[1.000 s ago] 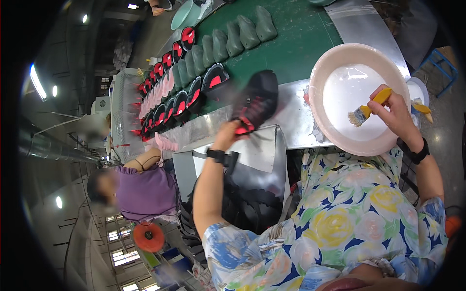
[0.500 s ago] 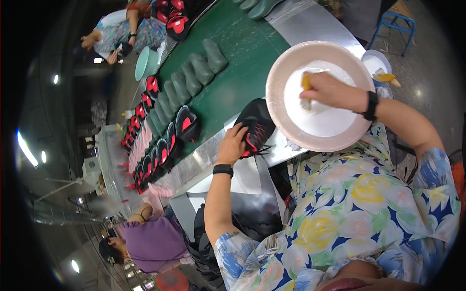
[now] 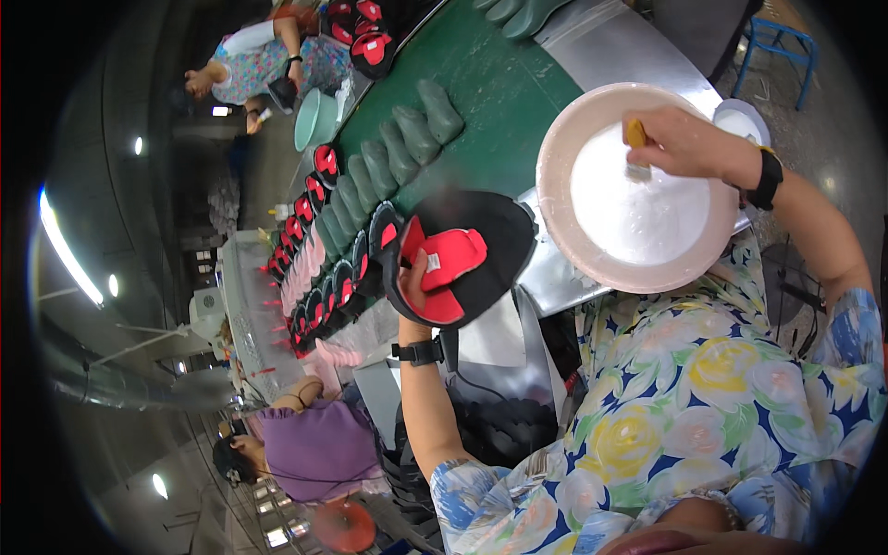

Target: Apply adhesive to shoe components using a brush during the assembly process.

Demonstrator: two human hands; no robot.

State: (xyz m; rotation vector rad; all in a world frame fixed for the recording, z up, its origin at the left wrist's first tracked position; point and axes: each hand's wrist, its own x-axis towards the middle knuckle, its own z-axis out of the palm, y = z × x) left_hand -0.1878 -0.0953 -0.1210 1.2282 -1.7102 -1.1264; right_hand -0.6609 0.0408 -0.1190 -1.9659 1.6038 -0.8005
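My left hand holds up a black shoe upper above the metal edge of the bench. The upper's hollow underside faces me, showing its red lining and a small white label; my thumb lies inside and the other fingers are hidden behind it. In my right hand is a brush with a yellow handle, gripped over a large pale pink basin. White liquid covers the basin's bottom, and the bristles are just over or at its surface.
Along the green belt lie dark green shoe lasts and rows of black-and-red uppers. A small tub stands beyond the basin, near a blue stool. Two co-workers are at the left, one in purple.
My left hand has lifted the shoe upper off the bench edge and turned its red-lined underside toward me. My right hand has raised the brush slightly from the middle of the basin.
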